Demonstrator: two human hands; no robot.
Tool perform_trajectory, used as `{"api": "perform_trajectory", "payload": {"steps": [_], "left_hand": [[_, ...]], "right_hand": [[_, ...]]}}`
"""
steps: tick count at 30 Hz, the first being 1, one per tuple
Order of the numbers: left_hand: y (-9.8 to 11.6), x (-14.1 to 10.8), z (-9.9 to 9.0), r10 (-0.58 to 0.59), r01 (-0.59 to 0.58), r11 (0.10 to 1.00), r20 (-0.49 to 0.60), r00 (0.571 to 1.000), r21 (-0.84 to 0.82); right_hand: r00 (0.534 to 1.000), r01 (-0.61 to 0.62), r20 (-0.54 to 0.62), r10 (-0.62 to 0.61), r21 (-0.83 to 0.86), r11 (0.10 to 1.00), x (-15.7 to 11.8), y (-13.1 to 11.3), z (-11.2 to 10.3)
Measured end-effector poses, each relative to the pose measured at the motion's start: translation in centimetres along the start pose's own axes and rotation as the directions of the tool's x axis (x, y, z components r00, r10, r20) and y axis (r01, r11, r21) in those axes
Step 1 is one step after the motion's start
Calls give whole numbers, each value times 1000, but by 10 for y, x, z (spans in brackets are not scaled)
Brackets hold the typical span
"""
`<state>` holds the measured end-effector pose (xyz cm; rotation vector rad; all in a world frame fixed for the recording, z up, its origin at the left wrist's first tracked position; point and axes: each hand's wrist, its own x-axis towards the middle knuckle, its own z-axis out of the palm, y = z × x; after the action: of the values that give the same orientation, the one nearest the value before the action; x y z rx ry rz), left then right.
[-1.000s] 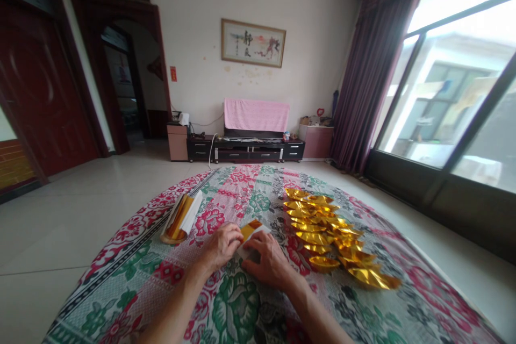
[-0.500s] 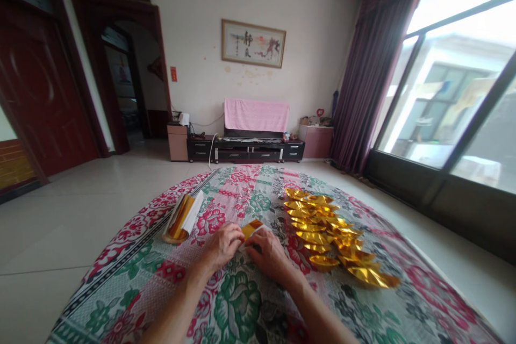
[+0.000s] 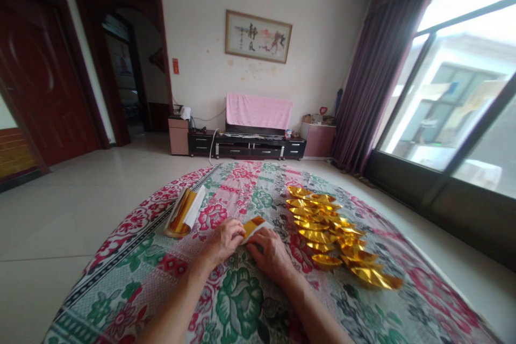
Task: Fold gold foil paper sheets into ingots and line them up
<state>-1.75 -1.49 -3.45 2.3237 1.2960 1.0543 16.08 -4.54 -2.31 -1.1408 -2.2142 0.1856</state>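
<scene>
A small gold and white piece of paper (image 3: 253, 227) lies between my hands over the flowered tablecloth (image 3: 237, 301). My left hand (image 3: 224, 241) pinches its left edge with fingers bent together. On its right side, my right hand (image 3: 271, 251) grips the lower right edge, fingers curled. Several shiny gold folded paper boats (image 3: 316, 235) stand in two rows to the right of my hands. A loose stack of gold and white sheets (image 3: 185, 212), curled up at the sides, rests to the left.
Beyond the round table stands a low black cabinet (image 3: 250, 146) with a pink cloth (image 3: 258, 110) over something on it. A purple curtain (image 3: 355, 86) and a large window are at the right, a dark red door (image 3: 44, 75) at the left.
The view has shifted slightly. Both hands still hold the paper, and slightly more of its gold and white surface shows between them.
</scene>
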Motion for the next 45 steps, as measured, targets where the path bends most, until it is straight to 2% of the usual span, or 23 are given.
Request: {"api": "perform_trajectory", "payload": {"steps": [6, 11, 18, 29, 37, 45], "left_hand": [[-3, 0, 2, -1, 1, 1000, -20, 1000, -14], [-10, 1, 5, 3, -3, 1000, 7, 1000, -30], [-9, 1, 2, -24, 26, 999, 43, 999, -40], [-3, 1, 0, -38, 39, 999, 31, 999, -15], [-1, 1, -1, -22, 22, 1000, 40, 999, -10], [3, 1, -2, -64, 64, 998, 39, 997, -12]], "right_hand": [[992, -96, -80, 95, -14, 995, 5, 0, 7], [972, -194, -138, 192, 0, 981, 8, -2, 13], [964, -213, -165, 209, -7, 977, 9, -1, 17], [949, -270, -174, 263, -15, 963, 10, -2, 20], [964, -224, -149, 219, -17, 974, 8, -5, 15], [978, -168, -129, 165, -11, 986, 6, -4, 15]]}}
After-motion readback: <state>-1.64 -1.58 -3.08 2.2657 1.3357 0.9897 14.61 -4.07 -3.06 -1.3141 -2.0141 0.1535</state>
